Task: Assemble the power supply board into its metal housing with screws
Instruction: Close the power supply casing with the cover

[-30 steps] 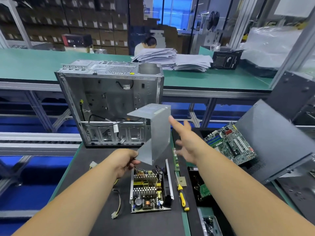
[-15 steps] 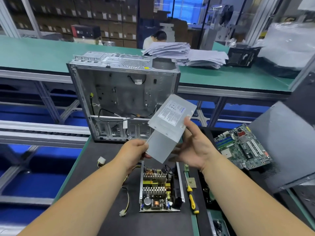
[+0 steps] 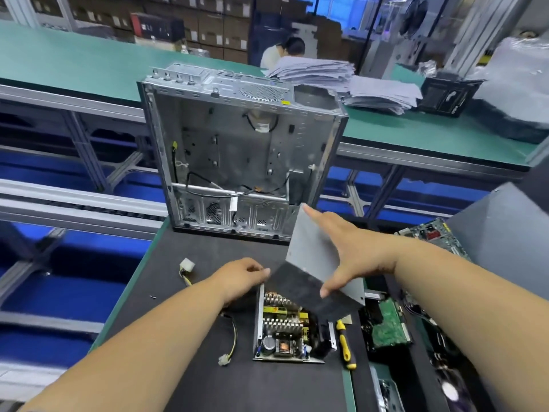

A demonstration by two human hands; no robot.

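Hands [image 3: 242, 278] [image 3: 346, 257] pinch and span metal cover [image 3: 315, 263] over power supply board [image 3: 282, 328], presumably aligning it for closing.

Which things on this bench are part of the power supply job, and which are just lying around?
In use: metal cover, held by left hand and right hand; power supply board; screwdriver.
Lying about: computer case, motherboard, paper stack.
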